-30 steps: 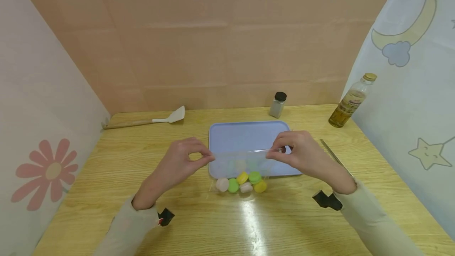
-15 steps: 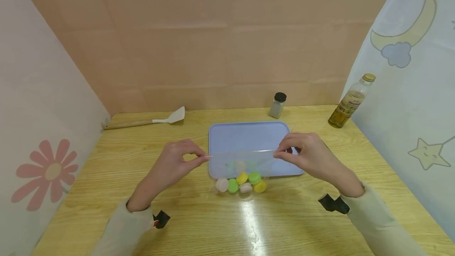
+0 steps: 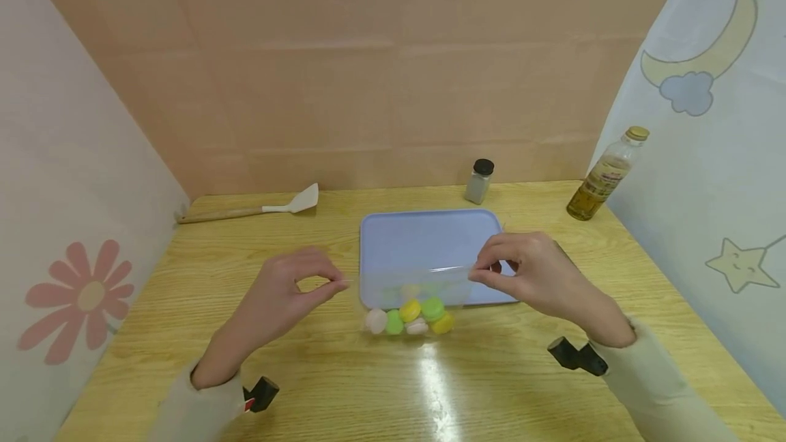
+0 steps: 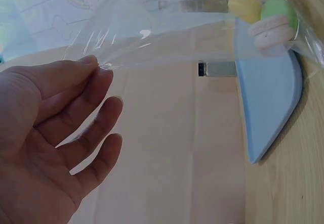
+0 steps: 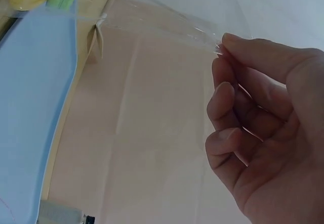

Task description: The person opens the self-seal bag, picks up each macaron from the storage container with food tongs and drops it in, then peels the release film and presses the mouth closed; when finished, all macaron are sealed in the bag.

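Note:
A clear plastic bag (image 3: 451, 280) hangs between my two hands, its top edge stretched sideways. Several macarons lie at its bottom: yellow (image 3: 410, 310), green (image 3: 432, 309) and pale pink (image 3: 376, 321). My left hand (image 3: 282, 288) pinches the left top corner between thumb and index finger, as the left wrist view confirms. On the other side, thumb and index finger of my right hand (image 3: 534, 268) pinch the right top corner, with the other fingers loosely bent. Through the bag shows the near edge of a blue tray (image 3: 424, 230). Whether the bag's bottom touches the table I cannot tell.
At the back left lies a white spatula (image 3: 291, 205) with a wooden handle. Behind the tray stands a small jar (image 3: 478, 183) with a black lid. A bottle (image 3: 604, 179) of amber liquid stands at the back right, near the patterned side wall.
My left hand has moved left and nearer to me. My right hand has shifted slightly right. The macarons in the bag have slid a little to the left.

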A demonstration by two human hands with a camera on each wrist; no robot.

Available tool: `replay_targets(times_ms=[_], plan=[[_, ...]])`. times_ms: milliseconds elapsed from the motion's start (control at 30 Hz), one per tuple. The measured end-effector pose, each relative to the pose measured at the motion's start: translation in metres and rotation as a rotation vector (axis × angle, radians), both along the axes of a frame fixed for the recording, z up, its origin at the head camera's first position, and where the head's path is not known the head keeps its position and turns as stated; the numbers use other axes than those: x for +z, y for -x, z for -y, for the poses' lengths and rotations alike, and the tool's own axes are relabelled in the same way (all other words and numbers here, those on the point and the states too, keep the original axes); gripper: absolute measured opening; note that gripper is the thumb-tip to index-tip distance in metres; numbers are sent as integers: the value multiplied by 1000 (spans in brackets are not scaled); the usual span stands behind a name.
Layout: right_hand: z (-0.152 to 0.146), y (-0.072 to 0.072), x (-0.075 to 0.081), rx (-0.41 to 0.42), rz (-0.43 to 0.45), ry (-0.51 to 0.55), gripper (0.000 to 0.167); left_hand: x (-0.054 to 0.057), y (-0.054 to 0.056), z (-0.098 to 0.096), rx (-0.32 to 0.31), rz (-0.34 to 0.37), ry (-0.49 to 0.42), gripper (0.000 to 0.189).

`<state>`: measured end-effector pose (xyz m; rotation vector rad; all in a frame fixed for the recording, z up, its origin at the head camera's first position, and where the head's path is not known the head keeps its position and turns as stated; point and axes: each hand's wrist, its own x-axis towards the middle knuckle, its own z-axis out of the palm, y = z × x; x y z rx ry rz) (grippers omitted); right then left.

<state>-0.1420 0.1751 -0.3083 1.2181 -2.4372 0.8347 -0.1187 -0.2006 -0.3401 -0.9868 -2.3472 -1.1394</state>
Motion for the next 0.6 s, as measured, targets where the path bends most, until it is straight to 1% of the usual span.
replay_targets(times_ms=[100, 200, 267, 333, 433, 533, 600], plan=[[8, -3, 3, 34, -7, 21, 27, 6, -7, 8, 3, -19, -4, 18], [19, -4, 4, 79, 5, 45, 26, 12, -15, 19, 4, -31, -11, 30], [28, -4, 4, 124, 12, 72, 26, 15, -19, 28, -11, -61, -17, 37], [39, -3, 3, 178, 0, 101, 26, 16, -24, 40, -32, -89, -21, 42], [57, -2, 0, 252, -15, 123, 23, 15, -30, 59, -67, -128, -13, 47], [74, -1, -4, 294, -19, 115, 19, 12, -35, 79, -90, -104, 8, 49], [84, 1, -6, 307, -3, 103, 16, 10, -36, 90, -132, -69, -4, 49]])
